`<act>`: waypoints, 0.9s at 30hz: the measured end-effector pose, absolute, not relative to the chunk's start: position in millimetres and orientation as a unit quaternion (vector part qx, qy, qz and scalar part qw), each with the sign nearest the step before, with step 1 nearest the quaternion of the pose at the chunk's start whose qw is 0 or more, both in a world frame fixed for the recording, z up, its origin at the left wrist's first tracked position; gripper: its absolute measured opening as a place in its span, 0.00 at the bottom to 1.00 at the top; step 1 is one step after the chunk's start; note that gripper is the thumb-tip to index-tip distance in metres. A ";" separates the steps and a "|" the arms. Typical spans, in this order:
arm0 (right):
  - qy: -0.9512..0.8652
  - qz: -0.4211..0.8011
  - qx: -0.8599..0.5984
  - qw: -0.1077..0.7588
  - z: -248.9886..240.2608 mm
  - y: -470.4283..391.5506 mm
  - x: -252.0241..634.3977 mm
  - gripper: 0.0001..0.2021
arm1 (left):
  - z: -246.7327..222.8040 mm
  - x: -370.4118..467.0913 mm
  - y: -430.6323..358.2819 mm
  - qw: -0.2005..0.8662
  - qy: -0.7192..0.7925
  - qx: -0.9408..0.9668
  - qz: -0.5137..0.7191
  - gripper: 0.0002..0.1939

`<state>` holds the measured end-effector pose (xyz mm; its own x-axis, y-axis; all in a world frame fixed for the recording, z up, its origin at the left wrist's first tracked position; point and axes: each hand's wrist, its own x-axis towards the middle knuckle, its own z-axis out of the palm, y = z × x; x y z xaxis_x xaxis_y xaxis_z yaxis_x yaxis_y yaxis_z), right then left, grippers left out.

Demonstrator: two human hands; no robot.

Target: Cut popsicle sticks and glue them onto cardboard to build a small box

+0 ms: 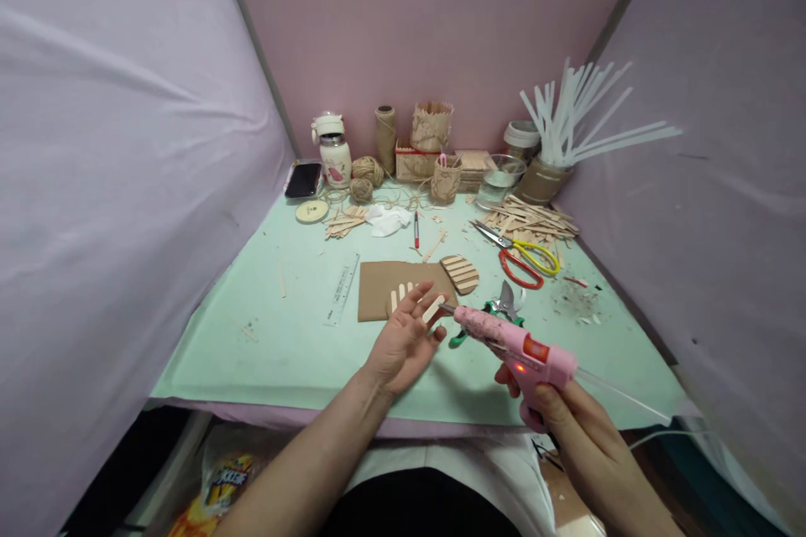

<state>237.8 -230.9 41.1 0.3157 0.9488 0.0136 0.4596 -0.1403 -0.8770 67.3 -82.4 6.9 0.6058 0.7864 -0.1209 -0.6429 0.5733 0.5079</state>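
Observation:
My left hand (396,352) is palm up, pinching a short piece of wooden craft stick (432,310) between its fingers. My right hand (570,415) grips a pink hot glue gun (500,331) by the handle; an orange light glows on its side. The nozzle tip meets or nearly meets the stick piece. Behind my left hand lies a brown cardboard sheet (373,285), with a second stick-covered piece (396,299) partly hidden by my fingers. A rounded cardboard piece with wooden strips (459,274) rests at the sheet's right corner. Green-handled pruning shears (504,302) lie partly behind the gun.
Scissors (525,256) and a pile of craft sticks (532,218) lie to the right. A clear ruler (343,289) is left of the cardboard. Along the back stand a bottle (335,159), twine (367,171), a water bowl (499,185) and a holder of glue sticks (546,180).

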 end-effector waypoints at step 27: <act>-0.534 -0.112 -0.818 0.181 -11.8 -226.7 390.6 0.18 | 50.2 66.7 -33.0 0.332 0.406 0.806 0.276 0.34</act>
